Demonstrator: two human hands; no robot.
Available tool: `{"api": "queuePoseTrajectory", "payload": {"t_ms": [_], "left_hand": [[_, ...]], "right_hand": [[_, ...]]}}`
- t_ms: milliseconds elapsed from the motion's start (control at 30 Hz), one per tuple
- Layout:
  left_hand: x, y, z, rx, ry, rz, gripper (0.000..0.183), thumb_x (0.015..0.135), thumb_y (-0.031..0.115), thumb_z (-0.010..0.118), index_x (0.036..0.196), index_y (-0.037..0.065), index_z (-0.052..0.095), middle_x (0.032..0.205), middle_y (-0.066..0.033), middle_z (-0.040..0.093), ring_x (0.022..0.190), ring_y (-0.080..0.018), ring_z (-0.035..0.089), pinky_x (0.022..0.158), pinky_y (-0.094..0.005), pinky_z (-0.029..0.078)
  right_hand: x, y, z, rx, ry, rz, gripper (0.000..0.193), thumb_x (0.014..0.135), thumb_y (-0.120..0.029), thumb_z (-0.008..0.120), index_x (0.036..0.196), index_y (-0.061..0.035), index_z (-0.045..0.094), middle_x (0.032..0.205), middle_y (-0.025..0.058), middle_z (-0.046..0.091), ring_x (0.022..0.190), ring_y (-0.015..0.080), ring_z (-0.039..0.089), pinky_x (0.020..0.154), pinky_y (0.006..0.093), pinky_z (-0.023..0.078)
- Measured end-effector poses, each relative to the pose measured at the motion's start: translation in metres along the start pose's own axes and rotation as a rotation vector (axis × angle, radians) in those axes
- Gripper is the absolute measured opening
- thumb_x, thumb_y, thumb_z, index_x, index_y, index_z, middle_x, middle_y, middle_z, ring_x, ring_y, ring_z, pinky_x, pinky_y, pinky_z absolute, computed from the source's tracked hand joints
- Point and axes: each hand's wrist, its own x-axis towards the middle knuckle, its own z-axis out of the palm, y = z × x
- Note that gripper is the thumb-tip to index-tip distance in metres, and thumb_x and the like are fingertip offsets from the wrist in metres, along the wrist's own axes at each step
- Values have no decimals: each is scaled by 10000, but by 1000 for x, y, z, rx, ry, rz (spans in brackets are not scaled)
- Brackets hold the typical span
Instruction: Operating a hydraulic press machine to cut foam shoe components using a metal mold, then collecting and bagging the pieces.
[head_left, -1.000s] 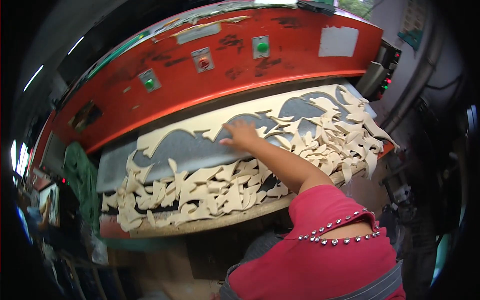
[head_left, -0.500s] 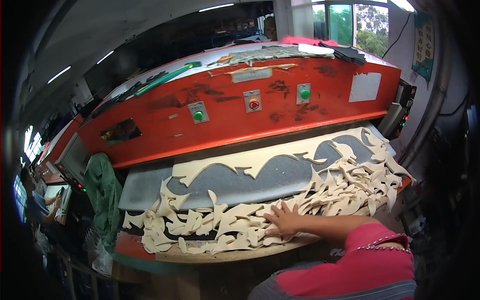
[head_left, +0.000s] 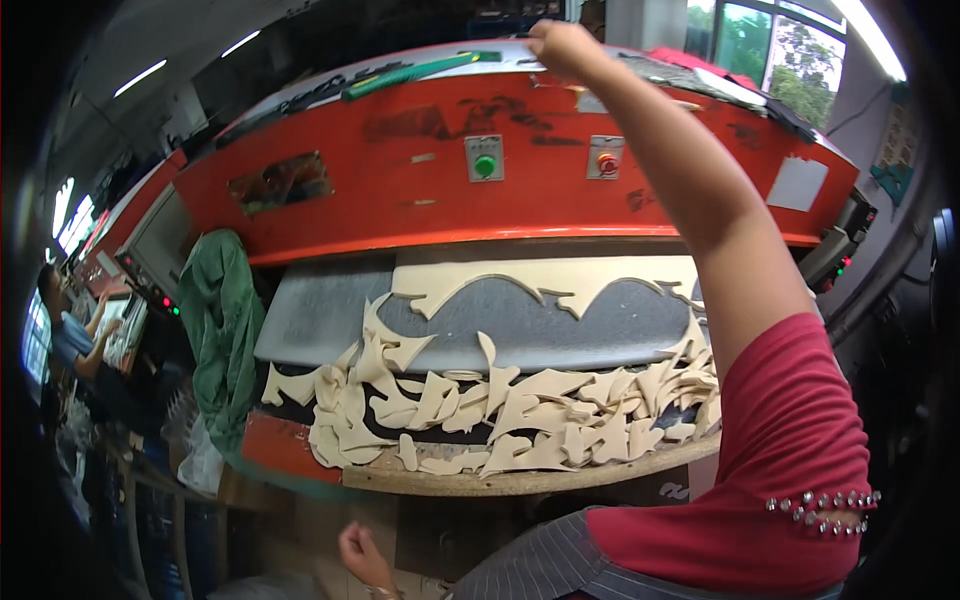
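My right hand [head_left: 565,48] is raised over the top of the red press machine [head_left: 400,215], its fingers curled at the cluttered top edge. Whatever may be inside those fingers is hidden. Low in the view, my left hand [head_left: 362,550] hangs in front of the table edge with loosely closed fingers and nothing visible in them. Between the two lies a heap of cream-coloured foam offcuts [head_left: 540,405], curved and pointed. Behind the heap, a cream sheet [head_left: 560,272] with scalloped cut-outs rests on the grey cutting bed [head_left: 330,310]. My right arm covers the right part of the bed.
A green button [head_left: 485,166] and a red button [head_left: 606,164] sit on the press front. On top lies a green and yellow tool [head_left: 420,74]. Green cloth [head_left: 220,330] hangs at the bed's left end. Another person [head_left: 75,330] works at a machine far left.
My right hand has left the foam offcuts and risen to the top of the press. My left hand has come into view at the bottom. The view has shifted leftward.
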Motion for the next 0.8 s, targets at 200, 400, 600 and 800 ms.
{"api": "queuePoseTrajectory", "payload": {"t_ms": [200,400,600,800], "left_hand": [[98,120,71,-51,-132,337,156,866,78,596,976,-32,608,905,-92,633,841,-160,600,770,-280,478],[201,185,205,206,-274,528,261,821,132,639,1049,6,620,967,-135,641,906,-225,620,816,-315,478],[276,186,279,820,-6,285,441,802,294,637,1152,41,548,1115,-182,575,1079,-341,533,918,-438,420],[259,174,236,963,-413,365,292,796,235,622,995,37,544,1031,-181,586,1002,-359,561,895,-457,390]], "right_hand": [[77,40,73,-179,-159,376,450,885,-442,528,1177,-113,617,1211,143,594,1143,316,551,954,435,435],[104,64,53,-503,-526,231,558,762,-513,689,1109,-78,646,1124,92,629,1062,241,579,877,384,474],[78,62,35,-155,-316,242,307,817,-316,637,702,-31,640,612,55,610,571,184,587,533,396,470],[-28,82,8,672,154,-66,241,862,-277,585,922,-44,593,821,57,576,749,150,560,669,282,453]]}}
